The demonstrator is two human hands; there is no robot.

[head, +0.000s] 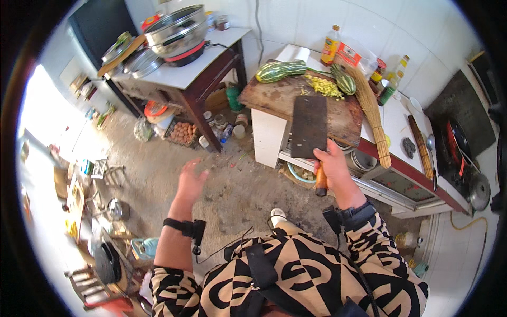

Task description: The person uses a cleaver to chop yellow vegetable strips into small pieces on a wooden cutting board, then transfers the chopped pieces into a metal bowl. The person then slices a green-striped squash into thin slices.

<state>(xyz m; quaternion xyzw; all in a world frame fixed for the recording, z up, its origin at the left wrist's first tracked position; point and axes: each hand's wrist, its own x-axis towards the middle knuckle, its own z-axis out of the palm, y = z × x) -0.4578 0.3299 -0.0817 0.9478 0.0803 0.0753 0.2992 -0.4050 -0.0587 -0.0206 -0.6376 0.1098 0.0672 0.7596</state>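
Note:
My right hand [334, 166] grips the wooden handle of a broad, dark-bladed cleaver [309, 126]. Its blade points away from me, in front of the near edge of a worn wooden cutting board [269, 95]; whether they touch I cannot tell. On the board lies a green-and-yellow striped squash [283, 71], with a heap of small chopped yellowish pieces [324, 86] beside it. A second, smaller striped squash [344, 80] rests to the right of the heap. Slightly blurred, my left hand [191, 180] hangs over the floor, holding nothing, its fingers apart.
A straw brush [370, 115] lies right of the board, before several bottles [330, 45]. Farther right are a spoon [431, 150] and a wok [457, 134]. At left, a table [222, 37] carries a steel steamer pot [176, 35]; a crate of eggs [183, 132] sits below.

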